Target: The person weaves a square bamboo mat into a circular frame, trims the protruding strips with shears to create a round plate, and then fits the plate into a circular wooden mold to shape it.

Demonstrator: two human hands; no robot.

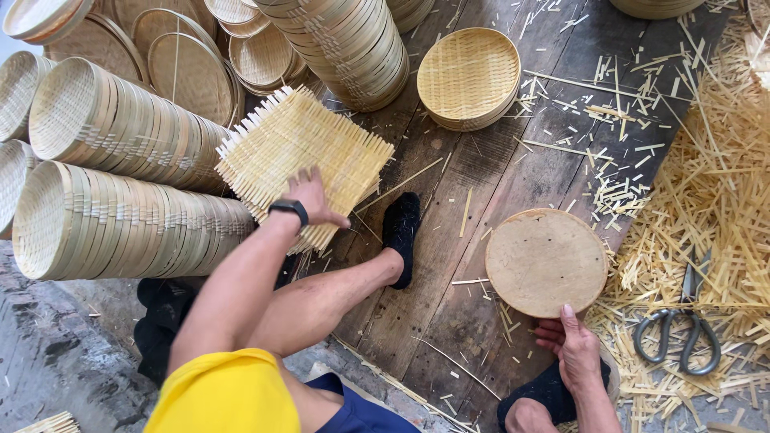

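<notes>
Left hand point(309, 196) – fingers closed on near edge of stack of square pale woven bamboo mats point(301, 160), left of centre, leaning against rows of round bamboo trays point(120, 216). Mats likely light, springy; fringed ends brittle – grip woven body. Right hand point(573, 345) open, fingertips touching round flat wooden disc point(545, 261) on plank floor, near right. Metal shears point(680, 325) just right.

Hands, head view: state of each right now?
Left hand: fingers closed on the square woven mat.
Right hand: open, touching the round wooden disc edge.
</notes>
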